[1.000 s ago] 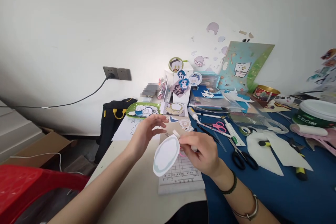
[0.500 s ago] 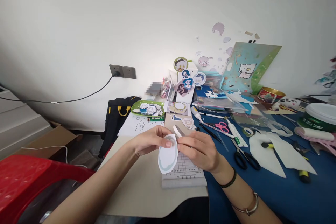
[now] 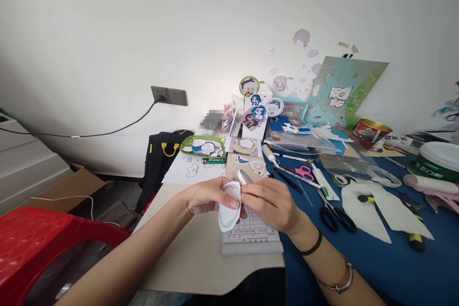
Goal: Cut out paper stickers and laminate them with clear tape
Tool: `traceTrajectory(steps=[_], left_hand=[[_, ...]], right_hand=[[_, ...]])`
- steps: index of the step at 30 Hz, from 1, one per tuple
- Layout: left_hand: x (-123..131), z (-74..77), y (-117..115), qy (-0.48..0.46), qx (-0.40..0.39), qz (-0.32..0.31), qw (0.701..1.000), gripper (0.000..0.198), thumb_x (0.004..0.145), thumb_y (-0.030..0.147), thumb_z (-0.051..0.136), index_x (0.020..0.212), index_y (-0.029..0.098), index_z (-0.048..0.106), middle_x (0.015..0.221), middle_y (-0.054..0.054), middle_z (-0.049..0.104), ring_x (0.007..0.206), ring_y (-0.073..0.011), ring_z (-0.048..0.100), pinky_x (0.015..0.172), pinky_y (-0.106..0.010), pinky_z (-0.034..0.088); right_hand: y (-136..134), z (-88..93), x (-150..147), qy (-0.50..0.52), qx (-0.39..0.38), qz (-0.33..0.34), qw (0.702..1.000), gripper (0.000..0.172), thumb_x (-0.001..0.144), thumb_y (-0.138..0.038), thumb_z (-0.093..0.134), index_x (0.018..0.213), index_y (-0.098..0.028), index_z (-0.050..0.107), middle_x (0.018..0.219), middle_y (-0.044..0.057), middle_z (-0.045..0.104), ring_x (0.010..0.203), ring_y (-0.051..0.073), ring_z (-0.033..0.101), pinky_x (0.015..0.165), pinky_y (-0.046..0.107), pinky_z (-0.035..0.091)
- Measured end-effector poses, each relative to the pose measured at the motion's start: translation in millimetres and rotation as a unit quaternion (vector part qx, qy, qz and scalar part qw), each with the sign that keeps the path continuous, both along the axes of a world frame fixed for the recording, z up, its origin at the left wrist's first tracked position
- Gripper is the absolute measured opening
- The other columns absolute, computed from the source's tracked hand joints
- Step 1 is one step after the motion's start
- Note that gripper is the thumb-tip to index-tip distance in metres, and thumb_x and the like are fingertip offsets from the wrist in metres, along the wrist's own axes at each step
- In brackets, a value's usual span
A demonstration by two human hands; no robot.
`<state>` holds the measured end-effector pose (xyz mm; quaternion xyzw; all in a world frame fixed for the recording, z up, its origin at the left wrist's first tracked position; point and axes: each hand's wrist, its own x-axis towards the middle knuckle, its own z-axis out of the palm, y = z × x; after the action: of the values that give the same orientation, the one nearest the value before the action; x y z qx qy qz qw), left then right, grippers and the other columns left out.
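A white paper cutout with a pale blue edge is held between both hands above the table's near edge. My left hand pinches it, thumb pressed on its face. My right hand grips its right side and also holds a small white roll, apparently tape, at the fingertips. Under the hands lies a printed grid pad.
Black scissors, pink scissors, pens, a glue tube and white paper scraps lie on the blue mat at right. Stickers and a green tray sit farther back. A red chair and black bag stand left.
My left hand came in from open beside the cutout and pinched it. Both hands drew together and the cutout now bends between them. The view shifted slightly.
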<state>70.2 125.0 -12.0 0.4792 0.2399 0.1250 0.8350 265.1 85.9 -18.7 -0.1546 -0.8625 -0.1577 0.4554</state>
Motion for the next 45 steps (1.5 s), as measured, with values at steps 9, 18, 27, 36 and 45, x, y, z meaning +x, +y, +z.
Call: traceTrajectory(steps=[9, 18, 27, 36, 45], left_hand=[[8.6, 1.6, -8.7, -0.098, 0.060, 0.120, 0.986, 0.018, 0.060, 0.028, 0.082, 0.059, 0.013, 0.071, 0.057, -0.003, 0.069, 0.053, -0.0104, 0.060, 0.057, -0.020, 0.047], [11.7, 1.9, -9.1, -0.120, 0.054, 0.246, 0.960, 0.022, 0.061, 0.032, 0.082, 0.065, 0.013, 0.072, 0.062, -0.003, 0.069, 0.057, -0.0116, 0.060, 0.057, -0.022, 0.047], [8.6, 1.5, -2.9, -0.066, 0.208, 0.331, 0.918, 0.015, 0.065, 0.027, 0.080, 0.065, 0.015, 0.071, 0.066, 0.000, 0.069, 0.064, -0.0104, 0.058, 0.064, -0.020, 0.045], [8.1, 4.5, -5.9, -0.018, 0.266, 0.368, 0.891, 0.016, 0.067, 0.029, 0.078, 0.069, 0.016, 0.068, 0.072, -0.001, 0.069, 0.068, -0.0137, 0.060, 0.064, -0.023, 0.046], [5.7, 8.2, -9.3, -0.027, 0.331, 0.330, 0.883, 0.014, 0.068, 0.023, 0.077, 0.073, 0.019, 0.066, 0.081, -0.002, 0.071, 0.090, -0.0214, 0.066, 0.073, -0.028, 0.049]], right_hand=[[-1.8, -2.4, -11.0, 0.144, -0.206, 0.030, 0.967, 0.027, 0.086, -0.003, 0.052, 0.104, -0.022, 0.057, 0.095, 0.005, 0.070, 0.087, 0.015, 0.066, 0.072, 0.026, 0.054], [4.1, 2.4, -5.3, 0.259, -0.517, 0.059, 0.814, 0.046, 0.090, -0.027, 0.049, 0.134, -0.031, 0.037, 0.137, 0.010, 0.047, 0.083, 0.016, 0.065, 0.064, 0.029, 0.054], [6.7, 4.0, 15.0, -0.108, -0.495, -0.206, 0.837, 0.013, 0.073, -0.019, 0.061, 0.085, -0.019, 0.064, 0.092, 0.005, 0.060, 0.087, 0.021, 0.057, 0.075, 0.031, 0.045], [7.4, 2.2, 6.5, -0.121, -0.494, -0.263, 0.820, 0.005, 0.074, -0.014, 0.057, 0.077, -0.017, 0.059, 0.083, 0.005, 0.060, 0.069, 0.017, 0.055, 0.060, 0.028, 0.039], [10.5, 28.9, 54.5, 0.098, -0.751, 0.079, 0.649, 0.023, 0.073, -0.024, 0.070, 0.090, -0.015, 0.057, 0.062, -0.006, 0.052, 0.042, 0.004, 0.043, 0.041, 0.017, 0.034]])
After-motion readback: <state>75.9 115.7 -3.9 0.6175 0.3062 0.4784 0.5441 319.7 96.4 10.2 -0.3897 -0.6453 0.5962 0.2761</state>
